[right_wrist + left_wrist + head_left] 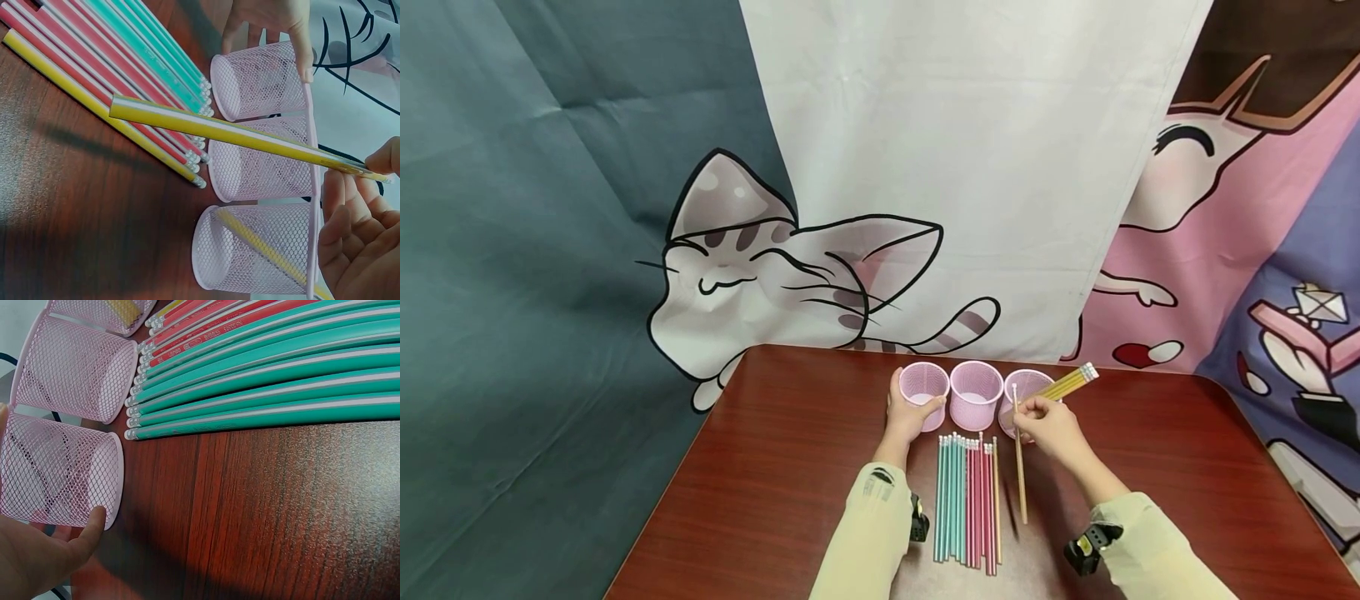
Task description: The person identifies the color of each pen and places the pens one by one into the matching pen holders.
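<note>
Three pink mesh pencil cups stand joined in a row at the back of the table. My left hand (904, 417) holds the left cup (59, 469) by its side, thumb at the front. In my right hand (1051, 427), thumb and fingertips pinch a yellow pencil (231, 132) near its eraser end. That pencil hangs in front of the right cup (203, 250), its other end pointing down toward the table. Several yellow pencils (1070, 383) lean inside the right cup, eraser ends out. The middle cup (976, 412) has nothing visible inside.
In front of the cups lie teal pencils (951, 500), red pencils (980, 517) and one yellow pencil (997, 500), side by side with erasers toward the cups. The brown wooden table (760, 483) ends at a printed cloth backdrop (985, 150).
</note>
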`<state>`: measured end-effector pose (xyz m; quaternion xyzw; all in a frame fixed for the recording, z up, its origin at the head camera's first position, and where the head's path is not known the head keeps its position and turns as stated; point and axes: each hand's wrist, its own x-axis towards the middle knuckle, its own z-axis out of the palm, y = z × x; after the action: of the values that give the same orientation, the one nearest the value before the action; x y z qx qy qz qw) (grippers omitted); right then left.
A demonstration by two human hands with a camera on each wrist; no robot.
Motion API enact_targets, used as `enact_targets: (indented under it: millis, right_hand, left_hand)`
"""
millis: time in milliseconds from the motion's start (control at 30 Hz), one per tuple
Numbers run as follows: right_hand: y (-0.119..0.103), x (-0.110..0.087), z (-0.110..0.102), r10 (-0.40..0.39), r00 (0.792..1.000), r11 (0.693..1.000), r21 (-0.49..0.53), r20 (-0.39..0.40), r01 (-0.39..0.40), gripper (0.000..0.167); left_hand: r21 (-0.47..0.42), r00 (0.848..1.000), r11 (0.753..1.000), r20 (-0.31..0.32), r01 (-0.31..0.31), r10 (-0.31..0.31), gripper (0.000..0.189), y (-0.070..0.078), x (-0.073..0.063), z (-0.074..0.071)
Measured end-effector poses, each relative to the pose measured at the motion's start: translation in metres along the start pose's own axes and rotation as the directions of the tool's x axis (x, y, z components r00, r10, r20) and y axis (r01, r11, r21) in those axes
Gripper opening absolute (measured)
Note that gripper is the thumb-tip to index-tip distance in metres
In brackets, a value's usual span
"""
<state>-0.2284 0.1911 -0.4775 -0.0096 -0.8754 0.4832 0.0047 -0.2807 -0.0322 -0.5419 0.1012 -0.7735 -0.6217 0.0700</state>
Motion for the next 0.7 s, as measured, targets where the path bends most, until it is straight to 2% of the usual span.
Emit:
enact_targets:
  millis: [333, 567, 700]
  right_hand:
    - [-0.012, 0.006, -0.015, -0.041, 0.996, 0.999, 0.033, -0.083, 0.044, 0.012]
    - [-0.020, 0.010, -0.029, -0.040, 0.992, 0.991, 0.124, -0.122, 0.055, 0.015]
    - [-0.026, 0.012, -0.038, -0.060, 0.987, 0.988, 0.130, -0.150, 0.080, 0.017]
  left_hand:
    - [-0.007, 1.000, 1.000, 0.002, 0.005, -0.005, 0.097, 0.000, 0.000, 0.000]
    - [-0.005, 1.000, 1.000, 0.000, 0.004, -0.004, 0.097, 0.000, 0.000, 0.000]
    - [0.000, 1.000, 1.000, 0.001, 0.003, -0.003, 0.097, -0.001, 0.000, 0.000]
